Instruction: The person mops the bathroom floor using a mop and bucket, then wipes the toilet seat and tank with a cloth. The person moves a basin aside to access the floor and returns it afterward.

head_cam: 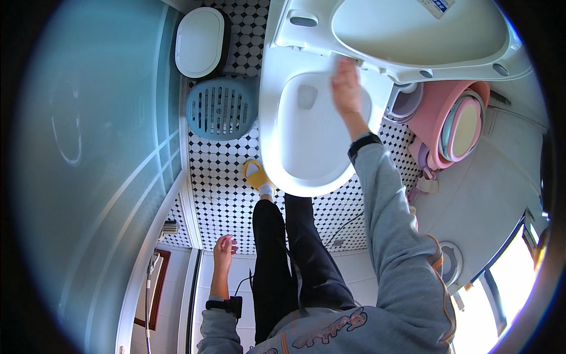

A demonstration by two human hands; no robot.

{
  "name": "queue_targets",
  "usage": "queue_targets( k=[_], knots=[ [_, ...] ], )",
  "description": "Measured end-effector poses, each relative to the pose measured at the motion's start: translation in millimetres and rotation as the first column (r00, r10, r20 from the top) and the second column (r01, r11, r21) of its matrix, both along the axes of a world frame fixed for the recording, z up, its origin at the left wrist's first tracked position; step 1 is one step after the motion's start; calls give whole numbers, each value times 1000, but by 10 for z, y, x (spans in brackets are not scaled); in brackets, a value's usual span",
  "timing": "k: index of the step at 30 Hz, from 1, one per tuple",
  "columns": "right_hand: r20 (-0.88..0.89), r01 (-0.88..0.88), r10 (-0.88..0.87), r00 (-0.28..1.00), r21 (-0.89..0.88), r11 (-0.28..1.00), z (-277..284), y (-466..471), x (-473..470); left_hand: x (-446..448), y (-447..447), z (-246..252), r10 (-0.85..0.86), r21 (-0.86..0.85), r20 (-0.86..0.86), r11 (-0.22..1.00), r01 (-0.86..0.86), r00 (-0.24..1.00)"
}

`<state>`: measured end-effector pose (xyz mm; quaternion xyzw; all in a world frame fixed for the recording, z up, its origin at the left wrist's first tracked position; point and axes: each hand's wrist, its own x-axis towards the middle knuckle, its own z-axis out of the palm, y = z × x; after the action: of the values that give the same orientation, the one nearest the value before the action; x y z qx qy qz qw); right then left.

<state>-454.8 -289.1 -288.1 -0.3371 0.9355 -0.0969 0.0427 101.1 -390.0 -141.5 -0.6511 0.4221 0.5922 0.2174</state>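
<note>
A white toilet [309, 177] stands before me with its seat and lid [420, 66] raised. My right hand [346, 86], blurred, is over the back right part of the bowl, near the seat hinges. Whether it holds or touches anything there cannot be told. A greyish patch [307, 97] shows inside the bowl, left of that hand. My left hand [224, 250] hangs low at the left, away from the toilet, with its fingers loosely curled and nothing seen in it. Both wrists wear black bands.
At left stand a blue slotted stool [221, 109], a white-lidded bin [200, 43] and a frosted glass panel [97, 132]. Pink basins [435, 97] are stacked at right, beside a grey container [407, 101]. A cable [345, 225] crosses the tiled floor.
</note>
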Motion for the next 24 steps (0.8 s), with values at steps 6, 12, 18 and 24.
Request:
queue_targets(
  k=[6,12,18,24],
  knots=[
    [-146,-169,176,973,59,984,-74,514,-182,-77,-7,-44,-34,-7,-28,999,33,999],
    [-135,419,-413,901,16,908,128,881,-26,-61,-43,-13,-4,-36,-78,999,1,997],
    [387,305,-115,915,-477,824,217,24,294,-38,45,-24,17,-9,-51,1000,-17,999],
    [355,154,10,935,-432,889,-61,-1050,981,7,98,11,37,-32,-60,999,-39,998]
  ],
)
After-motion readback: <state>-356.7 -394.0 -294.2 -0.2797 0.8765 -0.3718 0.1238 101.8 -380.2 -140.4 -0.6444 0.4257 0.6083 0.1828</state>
